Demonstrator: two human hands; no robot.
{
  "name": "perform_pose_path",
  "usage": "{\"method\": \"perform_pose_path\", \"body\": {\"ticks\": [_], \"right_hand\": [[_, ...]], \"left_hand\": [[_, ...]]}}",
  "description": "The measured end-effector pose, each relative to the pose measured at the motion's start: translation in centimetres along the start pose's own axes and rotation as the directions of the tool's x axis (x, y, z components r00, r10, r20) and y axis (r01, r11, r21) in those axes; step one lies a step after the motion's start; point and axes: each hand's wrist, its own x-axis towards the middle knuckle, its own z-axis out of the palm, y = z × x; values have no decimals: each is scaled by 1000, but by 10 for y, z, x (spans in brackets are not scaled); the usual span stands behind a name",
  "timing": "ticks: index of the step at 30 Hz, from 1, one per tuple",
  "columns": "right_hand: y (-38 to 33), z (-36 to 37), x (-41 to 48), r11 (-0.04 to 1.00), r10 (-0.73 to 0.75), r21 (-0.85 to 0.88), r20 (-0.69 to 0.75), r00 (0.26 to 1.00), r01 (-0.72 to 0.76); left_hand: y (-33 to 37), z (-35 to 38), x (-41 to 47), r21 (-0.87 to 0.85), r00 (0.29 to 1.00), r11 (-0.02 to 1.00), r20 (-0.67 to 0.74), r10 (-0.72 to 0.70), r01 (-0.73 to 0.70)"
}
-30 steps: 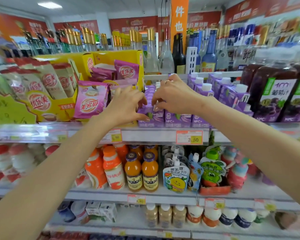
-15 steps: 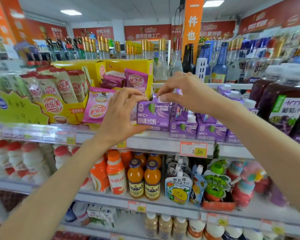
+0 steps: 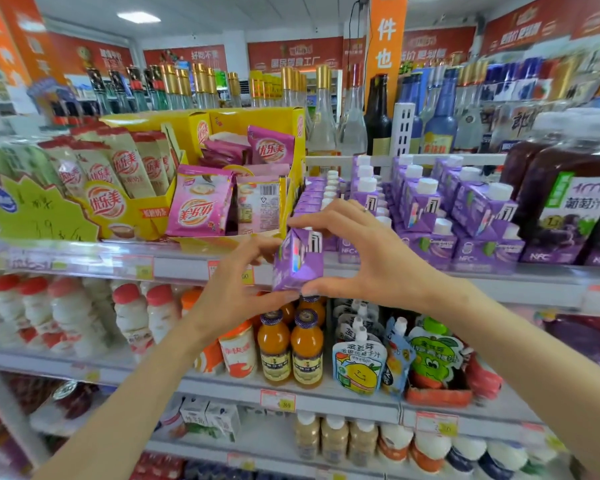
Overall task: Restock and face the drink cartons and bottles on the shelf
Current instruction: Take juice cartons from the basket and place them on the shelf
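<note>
A small purple juice carton [image 3: 298,259] hangs in front of the upper shelf edge [image 3: 499,278], turned so its narrow side faces me. My left hand [image 3: 238,289] grips its left side and bottom corner. My right hand [image 3: 368,258] pinches it from the top and bottom on the right. Behind them, rows of matching purple cartons [image 3: 426,216] with white caps fill the shelf. Large dark grape juice bottles [image 3: 565,209] stand to their right.
Yellow display boxes [image 3: 201,133] with pink drink-powder packets [image 3: 198,202] sit left of the cartons. Below are orange juice bottles [image 3: 291,348], white yoghurt bottles [image 3: 132,313] and drink pouches [image 3: 359,365]. Glass liquor bottles [image 3: 378,116] line the back.
Both hands lifted one purple carton out of the left row, pulled it toward me and down past the shelf edge, and turned it from front-facing to side-on.
</note>
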Motion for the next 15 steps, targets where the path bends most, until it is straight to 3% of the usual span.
{"method": "perform_pose_path", "body": {"ticks": [7,12,15], "right_hand": [[7,1,-10,997,58,-55,14,998,-57],[7,3,-15,995,104,-14,136,985,-103],[9,3,-14,992,106,49,163,981,-116]], "left_hand": [[14,-6,-7,-29,995,1000,-98,-8,6],[30,-8,1,248,981,956,-72,180,-157],[41,-7,2,211,983,965,-60,175,-159]]}}
